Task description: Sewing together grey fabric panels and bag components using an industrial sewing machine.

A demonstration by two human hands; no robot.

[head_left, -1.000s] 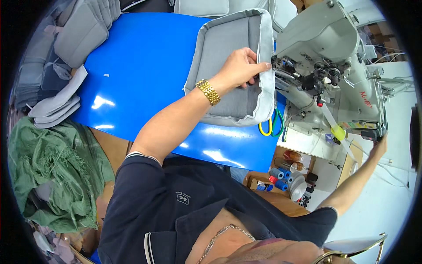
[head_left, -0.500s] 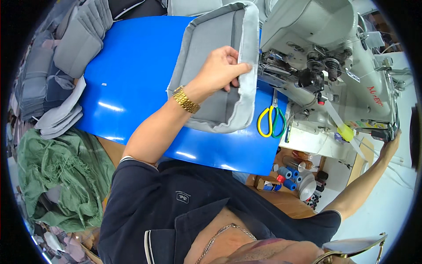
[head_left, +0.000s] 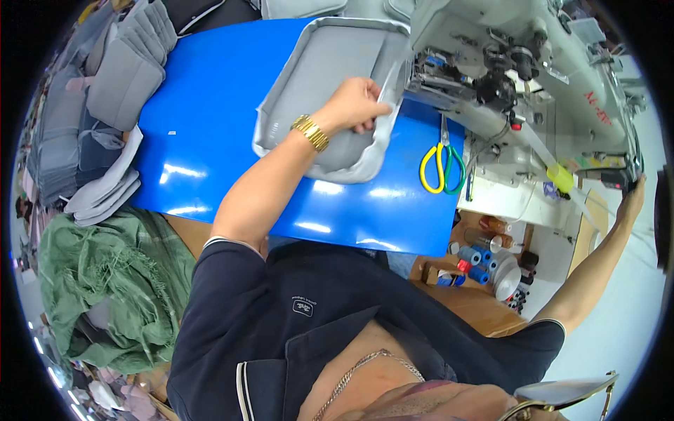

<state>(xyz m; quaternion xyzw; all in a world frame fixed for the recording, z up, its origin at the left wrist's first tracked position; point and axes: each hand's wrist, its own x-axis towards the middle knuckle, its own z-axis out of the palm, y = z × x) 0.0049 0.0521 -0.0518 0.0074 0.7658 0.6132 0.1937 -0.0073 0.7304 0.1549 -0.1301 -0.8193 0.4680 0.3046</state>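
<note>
A grey fabric piece with upturned edges, shaped like a shallow tray (head_left: 330, 67), lies at the far middle of the blue tabletop, its right side close to the sewing machine (head_left: 576, 119). My left hand (head_left: 356, 105), with a gold watch (head_left: 311, 133) at the wrist, pinches the piece's right edge between thumb and fingers. My right hand (head_left: 634, 200) reaches far right to a black part (head_left: 608, 179) at the machine's end; its fingers are mostly hidden. Scissors (head_left: 442, 147) with yellow and green handles lie right of the fabric piece.
Stacked grey fabric pieces (head_left: 126, 77) line the table's left side. A green cloth (head_left: 112, 288) heaps below them. Thread spools (head_left: 477, 266) and a small box (head_left: 430, 274) sit on a lower shelf at right. The blue tabletop (head_left: 217, 105) spreads left of my hand.
The fabric piece now lies lower and flatter, its near edge farther from me. My left hand still holds its right edge. My right hand stays at the machine's end.
</note>
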